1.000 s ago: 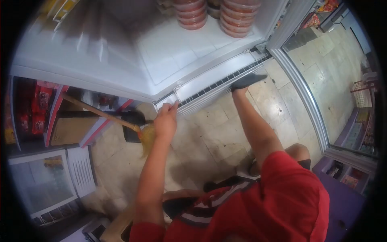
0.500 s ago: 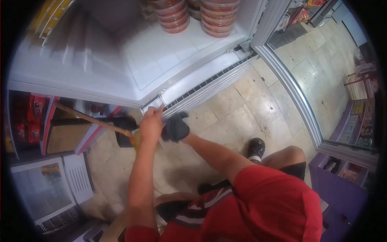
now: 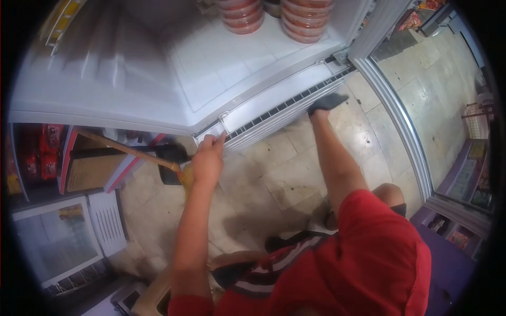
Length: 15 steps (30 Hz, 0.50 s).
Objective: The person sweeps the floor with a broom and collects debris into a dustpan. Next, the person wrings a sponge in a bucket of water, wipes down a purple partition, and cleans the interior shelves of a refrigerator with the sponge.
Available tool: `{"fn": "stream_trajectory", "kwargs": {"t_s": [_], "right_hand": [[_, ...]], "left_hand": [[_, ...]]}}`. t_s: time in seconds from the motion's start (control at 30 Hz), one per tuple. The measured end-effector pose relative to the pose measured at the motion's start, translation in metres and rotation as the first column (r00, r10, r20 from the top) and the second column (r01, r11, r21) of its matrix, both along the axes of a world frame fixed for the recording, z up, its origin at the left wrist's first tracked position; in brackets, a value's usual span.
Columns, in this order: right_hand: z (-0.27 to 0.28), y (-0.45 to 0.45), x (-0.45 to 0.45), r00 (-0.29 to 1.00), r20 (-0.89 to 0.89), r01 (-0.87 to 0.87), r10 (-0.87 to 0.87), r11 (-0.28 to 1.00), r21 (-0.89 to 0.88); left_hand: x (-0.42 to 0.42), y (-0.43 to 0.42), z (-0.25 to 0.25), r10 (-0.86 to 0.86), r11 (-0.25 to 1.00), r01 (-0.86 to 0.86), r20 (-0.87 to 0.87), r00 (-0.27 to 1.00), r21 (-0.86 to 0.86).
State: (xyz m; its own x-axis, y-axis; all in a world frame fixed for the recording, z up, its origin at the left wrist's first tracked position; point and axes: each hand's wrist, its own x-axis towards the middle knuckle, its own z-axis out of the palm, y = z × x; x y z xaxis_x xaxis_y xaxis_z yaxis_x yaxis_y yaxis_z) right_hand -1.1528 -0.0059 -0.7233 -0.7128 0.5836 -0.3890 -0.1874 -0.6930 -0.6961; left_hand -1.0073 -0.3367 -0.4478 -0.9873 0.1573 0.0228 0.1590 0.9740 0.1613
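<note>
Along the bottom front of an open refrigerator point(image 3: 158, 118) runs a white slatted grille point(image 3: 274, 117). My left hand point(image 3: 208, 158) touches the grille's left end, with fingers bent over its edge; whether it grips anything is hard to see. Near the grille's right end, my right hand point(image 3: 319, 115) is closed on a dark cloth point(image 3: 332, 102) that lies against the slats. Stacked round plastic tubs with reddish contents point(image 3: 307, 20) stand on the white refrigerator floor above.
A broom point(image 3: 129, 150) leans at the left beside a dark dustpan and a cardboard box point(image 3: 92, 171). The open glass door's metal frame point(image 3: 398, 113) stands at the right. A purple shelf unit point(image 3: 448, 263) is at the lower right.
My right hand and the cloth have moved from beside my left hand to the grille's right end. My left hand remains at the left end. The camera view has shifted.
</note>
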Motion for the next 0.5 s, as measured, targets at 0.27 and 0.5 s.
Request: {"fn": "stream_trajectory", "kwargs": {"t_s": [0.27, 0.5], "right_hand": [[0.000, -0.209, 0.100, 0.966, 0.159, -0.257, 0.203, 0.792, 0.553], [0.034, -0.252, 0.167, 0.674, 0.577, -0.451, 0.462, -0.362, 0.816]], "left_hand": [[0.000, 0.004, 0.004, -0.019, 1.000, 0.019, 0.018, 1.000, 0.002], [-0.002, 0.002, 0.008, -0.011, 1.000, 0.011, 0.064, 0.998, -0.012]]}}
